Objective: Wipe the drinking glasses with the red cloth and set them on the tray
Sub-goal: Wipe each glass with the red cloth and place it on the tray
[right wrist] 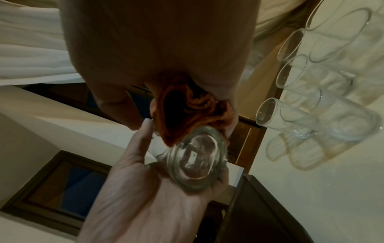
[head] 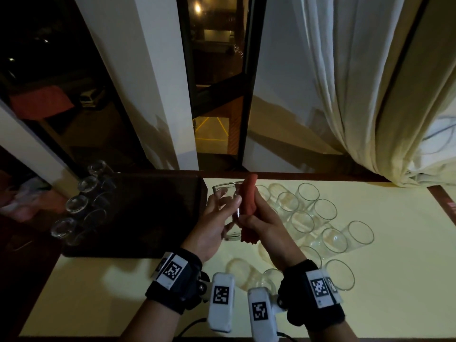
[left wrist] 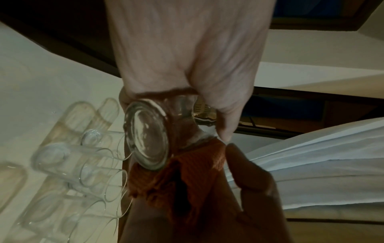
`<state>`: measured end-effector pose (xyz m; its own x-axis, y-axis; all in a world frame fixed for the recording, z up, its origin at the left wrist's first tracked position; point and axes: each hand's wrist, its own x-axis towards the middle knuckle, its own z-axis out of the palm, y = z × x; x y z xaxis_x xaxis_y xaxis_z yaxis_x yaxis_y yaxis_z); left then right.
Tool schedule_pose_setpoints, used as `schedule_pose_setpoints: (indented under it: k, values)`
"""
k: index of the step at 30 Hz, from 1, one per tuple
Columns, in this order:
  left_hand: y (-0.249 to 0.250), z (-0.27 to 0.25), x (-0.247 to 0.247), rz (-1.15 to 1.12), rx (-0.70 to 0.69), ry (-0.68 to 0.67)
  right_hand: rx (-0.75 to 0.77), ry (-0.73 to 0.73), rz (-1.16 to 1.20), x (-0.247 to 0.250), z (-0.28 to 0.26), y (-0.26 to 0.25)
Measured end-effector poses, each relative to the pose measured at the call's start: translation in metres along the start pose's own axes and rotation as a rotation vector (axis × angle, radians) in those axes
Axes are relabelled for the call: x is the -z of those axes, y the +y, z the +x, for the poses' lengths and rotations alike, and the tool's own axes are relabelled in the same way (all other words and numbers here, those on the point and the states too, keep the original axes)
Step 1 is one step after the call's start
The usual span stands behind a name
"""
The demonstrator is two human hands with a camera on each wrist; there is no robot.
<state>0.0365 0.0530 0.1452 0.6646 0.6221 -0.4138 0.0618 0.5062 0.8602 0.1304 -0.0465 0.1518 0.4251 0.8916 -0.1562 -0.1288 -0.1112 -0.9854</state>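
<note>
Glass in hand [head: 228, 213]: held in the air at the centre of the head view, above the pale table, its thick round base [left wrist: 148, 136] toward the wrist cameras and its rim pointing up the frame.
Left hand [head: 209, 227]: fingers and thumb curled round the glass from the left side of the frame, the thumb lying along its wall.
Red cloth [head: 248, 208]: bunched into a roll and pressed against the right side of the glass; one end sticks up past the rim, the frayed end hangs below the fist.
Right hand [head: 265, 229]: closed in a fist round the cloth, touching the glass through it.
Tray [head: 138, 213]: dark, in the left half of the head view, just left of the held glass.
Glasses on tray [head: 76, 203]: several clear ones upright along its left edge, in a line running from lower left to upper left.
Other glasses [head: 318, 225]: many clear ones lying on their sides on the table, right of the hands, packed close and touching one another.
Table [head: 394, 280]: pale yellow top with a dark brown edge.
Curtain [head: 370, 95]: cream folds in the upper right, their hem bunched on the table's far right corner.
Window [head: 217, 82]: dark panes across the top of the frame.
Wrist units [head: 220, 301]: white boxes with black-and-white square markers, on black straps at both wrists.
</note>
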Motion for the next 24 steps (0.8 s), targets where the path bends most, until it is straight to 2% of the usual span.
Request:
schedule_pose_setpoints:
  k: [4, 10, 13, 16, 19, 24]
  values:
    - [0.001, -0.001, 0.002, -0.009, -0.009, -0.040, -0.005, 0.027, 0.112, 0.000, 0.003, 0.002]
    - [0.007, -0.004, -0.003, 0.053, -0.124, -0.132, -0.028, -0.039, 0.486, 0.006, 0.005, 0.001]
    - [0.008, -0.003, -0.004, 0.089, -0.102, -0.134, 0.001, -0.026, 0.469, 0.010, 0.008, -0.003]
    - [0.010, 0.004, -0.004, 0.025, -0.094, -0.082, 0.008, 0.026, 0.419, 0.008, 0.010, -0.004]
    - [0.017, 0.005, -0.007, 0.028, -0.078, -0.099, 0.017, 0.042, 0.423, 0.006, 0.009, -0.005]
    - [0.023, 0.002, -0.011, 0.074, -0.116, -0.152, -0.073, 0.092, 0.593, 0.007, 0.014, -0.009]
